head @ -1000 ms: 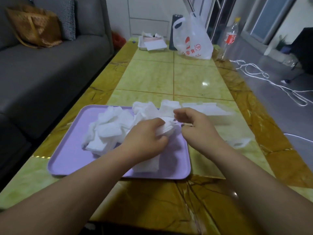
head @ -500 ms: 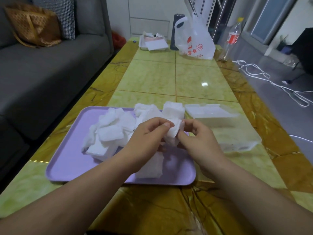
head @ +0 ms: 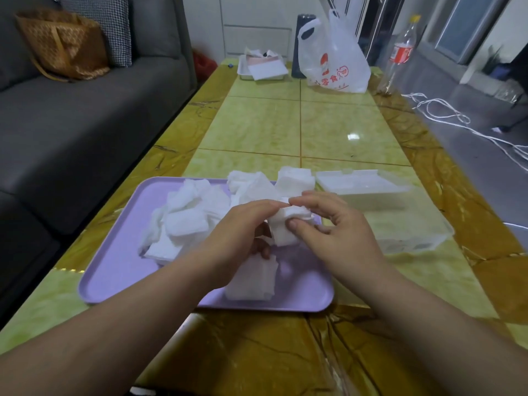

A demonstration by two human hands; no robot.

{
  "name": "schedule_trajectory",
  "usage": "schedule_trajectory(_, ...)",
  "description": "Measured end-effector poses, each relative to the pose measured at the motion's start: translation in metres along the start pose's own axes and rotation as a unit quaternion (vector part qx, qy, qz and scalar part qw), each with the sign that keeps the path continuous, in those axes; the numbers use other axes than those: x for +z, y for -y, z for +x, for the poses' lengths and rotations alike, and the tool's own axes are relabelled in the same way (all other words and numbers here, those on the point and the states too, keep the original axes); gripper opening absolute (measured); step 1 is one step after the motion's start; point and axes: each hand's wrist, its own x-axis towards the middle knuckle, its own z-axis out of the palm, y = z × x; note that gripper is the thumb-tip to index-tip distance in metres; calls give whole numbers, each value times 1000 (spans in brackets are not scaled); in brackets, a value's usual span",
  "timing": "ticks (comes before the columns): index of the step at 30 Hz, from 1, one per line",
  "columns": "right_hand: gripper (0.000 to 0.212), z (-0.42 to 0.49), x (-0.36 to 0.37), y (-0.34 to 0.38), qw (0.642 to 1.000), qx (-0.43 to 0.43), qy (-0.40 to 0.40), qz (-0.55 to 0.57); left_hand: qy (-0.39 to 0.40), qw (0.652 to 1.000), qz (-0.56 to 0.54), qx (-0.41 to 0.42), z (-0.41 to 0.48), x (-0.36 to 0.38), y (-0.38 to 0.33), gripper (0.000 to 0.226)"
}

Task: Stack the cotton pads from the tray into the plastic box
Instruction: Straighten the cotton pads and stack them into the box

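Both grips, left hand (head: 240, 230) and right hand (head: 343, 235), pinch one small stack of cotton pads (head: 281, 232) above the purple tray (head: 114, 278). More loose pads (head: 185, 224) lie heaped at 10 o'clock of the hands; the clear plastic box (head: 405, 227) stands at 3 o'clock, beside the tray.

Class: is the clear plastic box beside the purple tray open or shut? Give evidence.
Open: the lid lies upturned behind the plastic box, leaving its top uncovered.
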Motion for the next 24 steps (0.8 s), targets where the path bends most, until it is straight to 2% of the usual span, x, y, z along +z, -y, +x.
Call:
schedule_trajectory(2,24,-2,1,3,1000,-6,-22,0,-33,999,1,-16,2,0,0,44)
schedule_trajectory(4,20,-2,-2,7,999,3,-41,19,-89,994,61,-27,2,-1,0,56)
schedule_trajectory(6,17,-2,-8,12,996,30,-53,64,-86,981,170,-23,-2,-3,-1,69)
schedule_trajectory(8,18,-1,-12,16,985,91,-47,137,-70,974,215,0,-9,-3,-6,72)
schedule_trajectory(10,18,-2,-12,17,972,152,-31,179,-86,966,237,65,-12,-3,-9,68)
schedule_trajectory(13,18,-2,-9,13,957,203,-27,205,-125,928,320,146,-14,0,-10,38)
schedule_trajectory(15,21,0,-8,13,949,217,-20,226,-96,937,308,136,-15,2,-8,17)
schedule_trajectory(17,21,1,-7,16,941,225,-7,251,-78,954,265,113,-15,3,-6,10)
schedule_trajectory(20,18,1,-7,20,929,233,-6,287,-62,979,180,68,-17,4,-7,10)
schedule_trajectory(24,21,2,-7,20,917,239,-10,319,-56,984,160,49,-18,9,-9,17)
